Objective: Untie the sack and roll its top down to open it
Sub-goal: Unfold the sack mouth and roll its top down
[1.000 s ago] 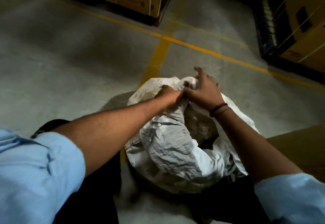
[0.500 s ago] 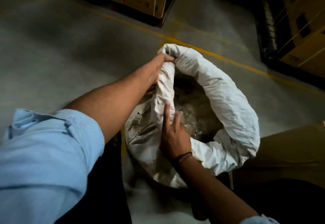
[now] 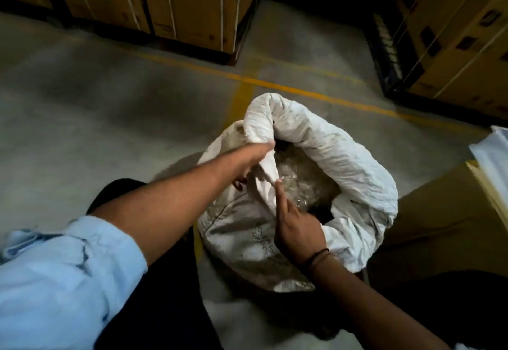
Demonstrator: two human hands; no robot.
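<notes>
A white woven sack (image 3: 343, 157) stands on the concrete floor in front of me, its mouth open. Its far and right rim is rolled into a thick cuff. Clear crumpled plastic (image 3: 297, 176) shows inside. My left hand (image 3: 254, 162) grips the left edge of the sack's top, with fabric bunched in its fingers. My right hand (image 3: 295, 223), with a dark band on the wrist, rests on the near edge, its fingers pressed against the fabric fold just below my left hand.
Strapped cardboard boxes on a dark pallet (image 3: 192, 5) stand behind the sack, and more boxes (image 3: 453, 33) at the far right. Yellow floor lines (image 3: 316, 92) run past. A brown carton (image 3: 439, 217) with a white sheet stands right beside the sack.
One second ago both hands held the bunched top together. The mouth has since been spread open and its far rim rolled; my right hand came to the near edge.
</notes>
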